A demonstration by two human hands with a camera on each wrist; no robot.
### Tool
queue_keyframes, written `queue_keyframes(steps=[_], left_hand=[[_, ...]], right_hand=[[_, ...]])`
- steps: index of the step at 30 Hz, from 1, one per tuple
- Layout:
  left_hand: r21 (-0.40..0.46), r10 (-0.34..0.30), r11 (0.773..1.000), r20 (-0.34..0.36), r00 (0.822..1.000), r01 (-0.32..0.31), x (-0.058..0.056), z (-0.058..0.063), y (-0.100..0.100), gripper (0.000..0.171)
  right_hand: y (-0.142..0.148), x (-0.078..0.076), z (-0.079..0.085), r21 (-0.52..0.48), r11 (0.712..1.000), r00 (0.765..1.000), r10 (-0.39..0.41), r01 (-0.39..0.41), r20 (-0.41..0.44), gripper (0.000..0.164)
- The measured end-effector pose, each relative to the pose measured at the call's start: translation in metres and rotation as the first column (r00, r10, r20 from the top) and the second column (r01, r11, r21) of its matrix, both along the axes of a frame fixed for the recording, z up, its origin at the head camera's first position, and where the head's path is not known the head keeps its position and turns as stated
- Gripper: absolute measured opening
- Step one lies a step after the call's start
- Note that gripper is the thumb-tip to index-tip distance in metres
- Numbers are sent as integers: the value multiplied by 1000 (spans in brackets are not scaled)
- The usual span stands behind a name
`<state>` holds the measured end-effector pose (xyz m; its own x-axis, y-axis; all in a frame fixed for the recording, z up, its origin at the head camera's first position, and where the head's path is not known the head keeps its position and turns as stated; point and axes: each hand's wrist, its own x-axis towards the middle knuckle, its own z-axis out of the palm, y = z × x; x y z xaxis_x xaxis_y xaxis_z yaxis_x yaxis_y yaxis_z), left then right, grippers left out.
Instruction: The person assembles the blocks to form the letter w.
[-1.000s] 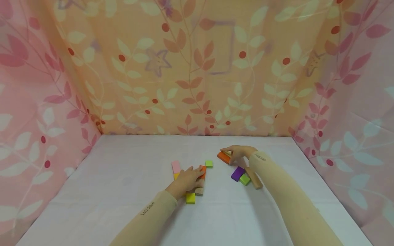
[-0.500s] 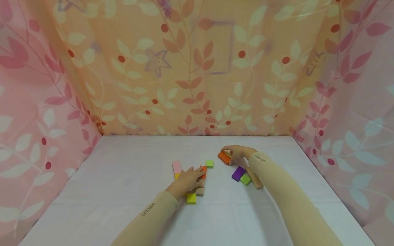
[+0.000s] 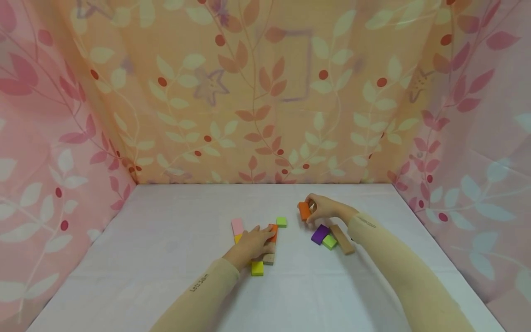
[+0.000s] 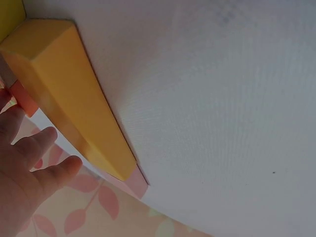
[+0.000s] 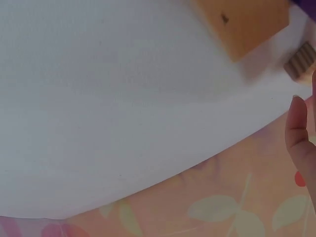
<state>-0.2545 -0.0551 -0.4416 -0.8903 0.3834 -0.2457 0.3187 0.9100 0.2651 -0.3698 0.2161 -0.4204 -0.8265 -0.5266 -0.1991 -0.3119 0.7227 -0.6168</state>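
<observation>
My left hand lies over a group of wooden blocks, fingers spread, with fingertips at an orange block. Below them sit natural wood blocks. Beside that hand in the left wrist view runs a long yellow block, with a pink block at its far end. My right hand pinches another orange block between thumb and fingers, tilted up at the back right. A small block with a ridged end shows by the right fingers in the right wrist view; its hold is unclear.
A purple block, a green block and a long wooden block lie in front of the right hand. Another green block and a yellow block flank the group. Patterned cloth walls the white table.
My right hand has drawn slightly right and turned, and the orange block in it has tipped up off its earlier lie. The left hand has stayed in place.
</observation>
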Motion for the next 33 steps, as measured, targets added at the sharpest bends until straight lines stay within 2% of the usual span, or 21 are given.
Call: queue_keyframes(steps=[8, 13, 22, 28, 33], left_hand=[[2, 13, 1000, 11, 1000, -13, -2, -2, 0, 61], [-10, 15, 1000, 17, 1000, -14, -1, -1, 1, 61], [-13, 19, 1000, 19, 1000, -19, -2, -2, 2, 62], [-16, 14, 1000, 16, 1000, -13, -2, 0, 2, 62], [-5, 15, 1000, 16, 1000, -15, 0, 2, 2, 62]], right_hand=[[-3, 19, -2, -76, 996, 994, -49, 57, 102, 62], [-9, 27, -5, -128, 991, 991, -28, 45, 127, 69], [-22, 39, -15, 19, 994, 994, 104, -104, 19, 66], [-28, 43, -16, 128, 982, 989, 134, -140, 54, 66], [-30, 42, -13, 111, 980, 983, 154, -164, 99, 47]])
